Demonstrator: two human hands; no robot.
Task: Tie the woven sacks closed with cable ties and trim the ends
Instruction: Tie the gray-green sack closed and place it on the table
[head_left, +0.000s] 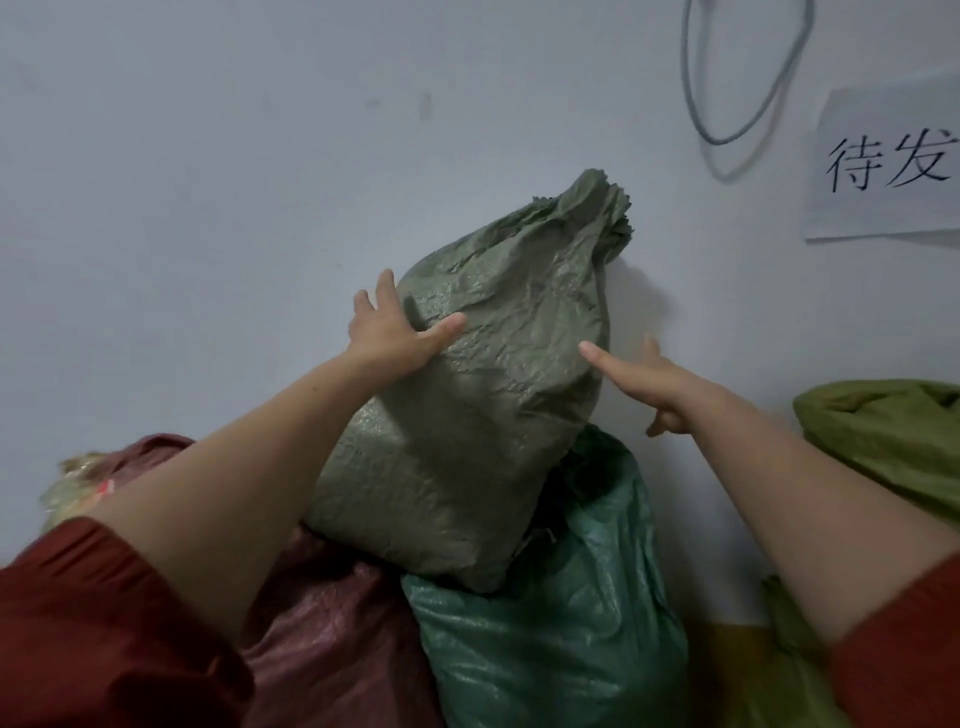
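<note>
Against the wall (208, 156), wide left grip (387, 332) presses the sack (467, 415); wide right grip (649, 382) beside.

Crumpled grey-green sack (467, 415) under my flat left hand (395, 327), just left of my right hand (644, 379), full, neck bunched beyond my fingertips, tilted, base on a teal sack (545, 649) and red sack (322, 623) below my wrists

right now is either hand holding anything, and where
Nothing gripped. The left hand presses on the upper left side of the grey-green sack; the right hand is open by its right side, contact unclear.
</note>
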